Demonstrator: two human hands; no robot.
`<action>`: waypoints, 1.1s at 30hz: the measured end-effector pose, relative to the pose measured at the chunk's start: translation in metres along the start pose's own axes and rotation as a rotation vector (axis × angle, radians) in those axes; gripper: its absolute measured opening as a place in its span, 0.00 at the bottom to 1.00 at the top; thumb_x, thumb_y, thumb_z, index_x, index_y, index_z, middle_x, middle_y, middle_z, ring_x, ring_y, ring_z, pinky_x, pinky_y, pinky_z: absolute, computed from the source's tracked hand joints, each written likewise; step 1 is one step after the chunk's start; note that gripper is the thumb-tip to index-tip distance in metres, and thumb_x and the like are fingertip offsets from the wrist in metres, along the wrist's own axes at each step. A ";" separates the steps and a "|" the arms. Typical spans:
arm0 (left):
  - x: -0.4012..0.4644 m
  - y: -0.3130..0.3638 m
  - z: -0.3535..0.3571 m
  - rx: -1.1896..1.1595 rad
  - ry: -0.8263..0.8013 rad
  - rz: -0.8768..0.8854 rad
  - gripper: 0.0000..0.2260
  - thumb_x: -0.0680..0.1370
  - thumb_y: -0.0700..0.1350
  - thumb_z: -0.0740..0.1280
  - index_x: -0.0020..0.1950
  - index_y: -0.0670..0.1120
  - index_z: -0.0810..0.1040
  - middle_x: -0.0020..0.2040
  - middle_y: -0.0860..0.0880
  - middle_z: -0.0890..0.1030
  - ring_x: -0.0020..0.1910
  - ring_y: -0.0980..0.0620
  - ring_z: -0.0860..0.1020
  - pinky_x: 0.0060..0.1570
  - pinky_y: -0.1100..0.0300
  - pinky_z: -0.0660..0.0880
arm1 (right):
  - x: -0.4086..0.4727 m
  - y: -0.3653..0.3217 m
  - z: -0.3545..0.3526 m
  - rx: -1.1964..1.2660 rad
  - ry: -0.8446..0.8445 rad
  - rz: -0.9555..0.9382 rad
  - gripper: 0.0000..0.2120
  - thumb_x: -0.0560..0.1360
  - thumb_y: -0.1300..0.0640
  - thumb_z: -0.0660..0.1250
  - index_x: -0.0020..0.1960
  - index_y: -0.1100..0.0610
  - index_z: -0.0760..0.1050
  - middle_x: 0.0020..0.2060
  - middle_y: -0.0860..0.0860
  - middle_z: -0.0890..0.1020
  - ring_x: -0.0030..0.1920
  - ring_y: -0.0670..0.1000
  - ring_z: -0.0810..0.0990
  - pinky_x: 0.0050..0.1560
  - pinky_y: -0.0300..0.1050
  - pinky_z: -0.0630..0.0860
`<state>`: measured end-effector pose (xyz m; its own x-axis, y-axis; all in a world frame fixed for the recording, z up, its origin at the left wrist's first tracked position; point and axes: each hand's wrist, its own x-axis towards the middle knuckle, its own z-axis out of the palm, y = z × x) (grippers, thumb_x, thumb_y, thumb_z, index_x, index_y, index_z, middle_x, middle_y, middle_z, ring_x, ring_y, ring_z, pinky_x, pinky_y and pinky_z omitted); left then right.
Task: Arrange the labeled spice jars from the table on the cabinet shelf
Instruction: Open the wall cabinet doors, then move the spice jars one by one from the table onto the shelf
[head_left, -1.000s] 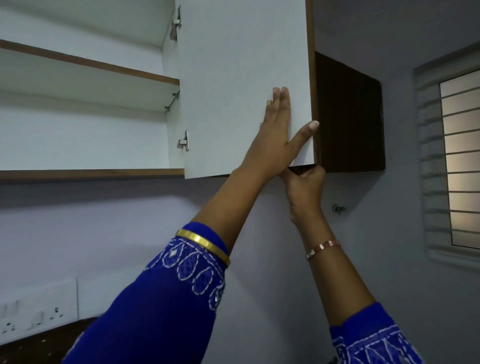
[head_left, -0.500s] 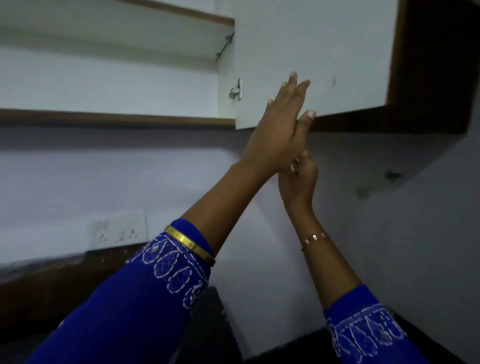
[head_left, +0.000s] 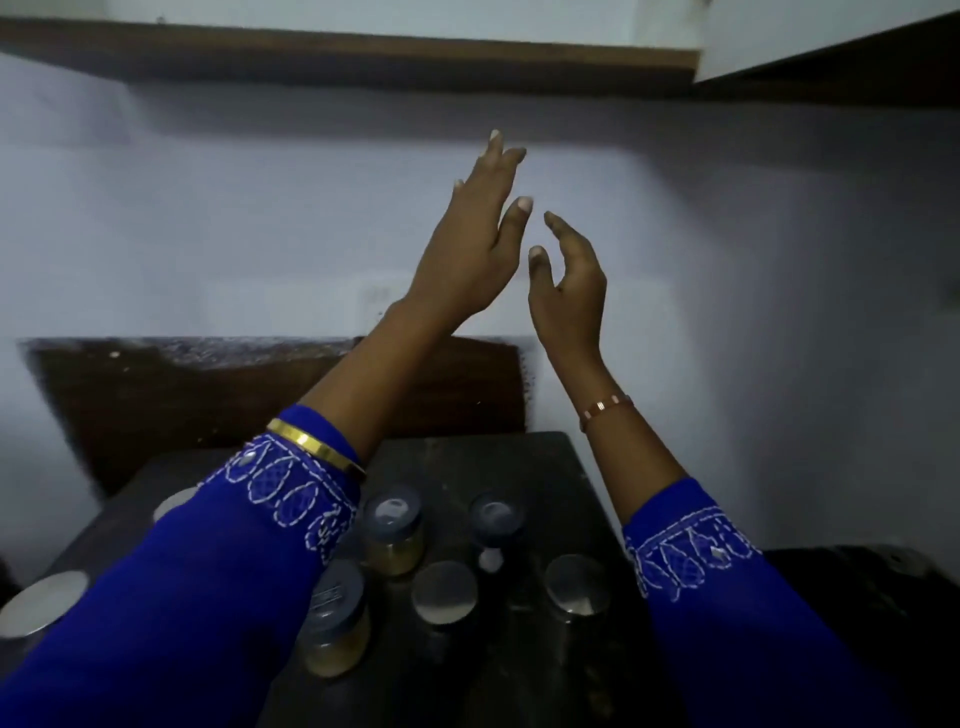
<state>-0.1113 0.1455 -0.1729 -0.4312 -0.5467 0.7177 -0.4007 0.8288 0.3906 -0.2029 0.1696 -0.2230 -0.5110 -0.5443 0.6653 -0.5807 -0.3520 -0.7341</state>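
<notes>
On the dark table (head_left: 524, 675) at the bottom, the spice jars stand in a loose group, none of them on the cabinet (head_left: 363, 49) yet. Far left, a round metal lid (head_left: 44, 603) shows at the table's edge, partly cut off by the left sleeve (head_left: 208, 597), and another lid (head_left: 174, 503) peeks out above that sleeve. Just right of the sleeve a jar (head_left: 335, 629) with yellowish contents and a dark cap stands close to the camera. Behind it, a second yellow jar (head_left: 393, 530) stands upright. Beside that, a metal-lidded jar (head_left: 444, 592) sits near the front, with a dark-capped jar (head_left: 495, 519) further back. Rightmost is another metal-lidded jar (head_left: 577, 592), near the right sleeve (head_left: 727, 597). Any labels are too blurred to read.

Above the jars, both arms reach up in front of the pale wall (head_left: 208, 208). Left hand (head_left: 470, 249) is raised with its fingers straight and together, thumb set apart, holding nothing. A gold bangle (head_left: 317, 449) circles that wrist. Right hand (head_left: 569, 291) is just beside it, lower, its fingers loosely bent and spread, also empty, not touching the left. A thin bracelet (head_left: 605, 410) sits on its wrist.

Along the top runs the cabinet's brown lower edge, with the white door (head_left: 779, 36) at the upper right, well above both hands.
</notes>
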 end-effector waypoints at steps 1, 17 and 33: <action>-0.002 -0.004 0.004 0.002 0.010 0.008 0.21 0.81 0.46 0.53 0.74 0.44 0.58 0.77 0.44 0.54 0.76 0.47 0.55 0.74 0.48 0.54 | -0.001 0.001 -0.001 -0.010 -0.003 -0.003 0.18 0.79 0.59 0.60 0.68 0.60 0.69 0.68 0.55 0.72 0.70 0.53 0.68 0.70 0.47 0.66; -0.113 -0.195 -0.049 -0.166 -0.079 -0.258 0.20 0.81 0.43 0.55 0.73 0.41 0.60 0.75 0.41 0.58 0.75 0.46 0.56 0.72 0.41 0.56 | -0.100 0.043 0.145 -0.069 -0.174 0.144 0.18 0.78 0.58 0.61 0.67 0.60 0.70 0.66 0.57 0.73 0.69 0.55 0.68 0.69 0.52 0.67; -0.241 -0.236 -0.050 -0.212 -0.110 -0.656 0.20 0.81 0.44 0.55 0.73 0.43 0.60 0.75 0.43 0.60 0.74 0.47 0.59 0.62 0.72 0.55 | -0.208 0.050 0.173 -0.158 -0.561 0.354 0.18 0.78 0.56 0.61 0.67 0.56 0.70 0.66 0.54 0.72 0.67 0.52 0.70 0.66 0.51 0.70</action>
<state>0.1276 0.0875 -0.4098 -0.2378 -0.9420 0.2367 -0.4445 0.3222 0.8358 -0.0160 0.1333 -0.4221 -0.3062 -0.9336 0.1862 -0.5462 0.0121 -0.8375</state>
